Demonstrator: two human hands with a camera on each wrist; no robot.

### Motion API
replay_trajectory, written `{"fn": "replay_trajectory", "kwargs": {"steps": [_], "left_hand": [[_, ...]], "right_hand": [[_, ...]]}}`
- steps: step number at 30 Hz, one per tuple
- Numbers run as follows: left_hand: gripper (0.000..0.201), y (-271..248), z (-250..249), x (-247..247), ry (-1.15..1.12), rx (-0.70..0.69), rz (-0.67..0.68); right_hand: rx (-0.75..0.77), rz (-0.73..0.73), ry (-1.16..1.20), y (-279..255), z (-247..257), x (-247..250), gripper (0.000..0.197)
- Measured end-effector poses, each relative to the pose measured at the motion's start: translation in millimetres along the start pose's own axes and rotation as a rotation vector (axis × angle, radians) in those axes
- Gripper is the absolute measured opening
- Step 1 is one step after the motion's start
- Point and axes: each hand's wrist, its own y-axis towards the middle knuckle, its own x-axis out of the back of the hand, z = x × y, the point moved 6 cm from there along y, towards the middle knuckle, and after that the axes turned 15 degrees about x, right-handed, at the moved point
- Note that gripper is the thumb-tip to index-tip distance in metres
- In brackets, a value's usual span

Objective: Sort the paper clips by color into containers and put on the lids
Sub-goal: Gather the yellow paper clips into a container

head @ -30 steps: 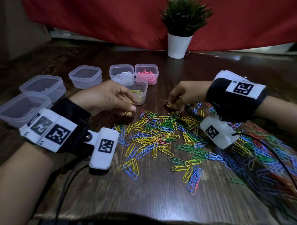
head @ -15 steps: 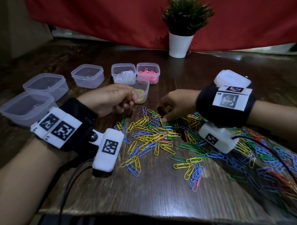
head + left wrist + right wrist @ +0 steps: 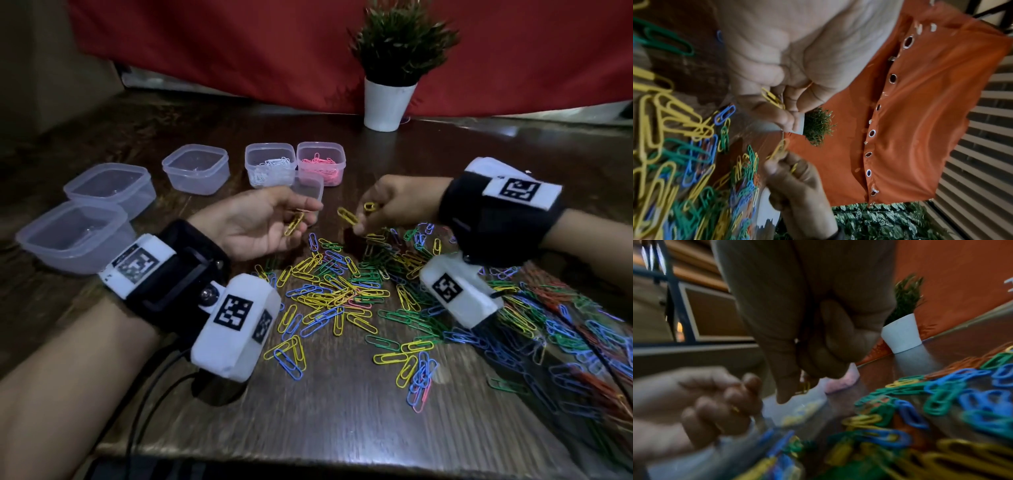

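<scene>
My left hand (image 3: 303, 221) lies palm up above the table and pinches a few yellow paper clips (image 3: 294, 223); the left wrist view shows the yellow paper clips (image 3: 772, 97) between thumb and fingers. Just to its right, my right hand (image 3: 361, 219) pinches yellow clips (image 3: 347, 216) lifted off the mixed pile (image 3: 342, 284). The yellow-clip container (image 3: 310, 190) stands partly hidden behind the left hand. Behind it stand the white-clip container (image 3: 270, 164) and the pink-clip container (image 3: 320, 162).
Three empty clear containers (image 3: 195, 168) (image 3: 109, 186) (image 3: 73, 236) stand at the left. A potted plant (image 3: 390, 102) is at the back by a red cloth. Loose clips of several colours spread to the right table edge. A white object (image 3: 486, 166), possibly lids, shows behind my right wrist.
My left hand has turned palm up, showing its yellow clips. My right hand has risen from the pile with yellow clips and moved toward the left hand.
</scene>
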Motion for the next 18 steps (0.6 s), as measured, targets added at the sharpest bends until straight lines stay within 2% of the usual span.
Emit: {"fn": "replay_trajectory", "kwargs": {"steps": [4,6,8,10,15,18], "left_hand": [[0.03,4.9,7.4,-7.3,-0.151,0.044,0.089],[0.039,5.3,9.7,-12.8,-0.229,0.046,0.166],[0.05,4.6,10.5,-17.6,-0.269,0.046,0.237],[0.054,4.7,10.3,-18.1,-0.31,0.05,0.243],[0.039,5.9,11.5,-17.4,-0.394,0.03,0.19],[0.04,7.1,12.1,-20.3,-0.435,-0.002,0.221]], "right_hand": [[0.088,-0.007,0.285,10.7,28.8,-3.2,0.012],[0.09,0.02,0.329,18.1,38.5,-11.5,0.012],[0.061,0.012,0.264,22.0,41.8,-15.2,0.012],[0.048,-0.012,0.132,20.5,43.4,-11.2,0.017],[0.04,-0.172,0.219,18.9,48.5,7.1,0.02],[0.097,-0.1,0.008,22.3,64.8,-3.2,0.016]]}}
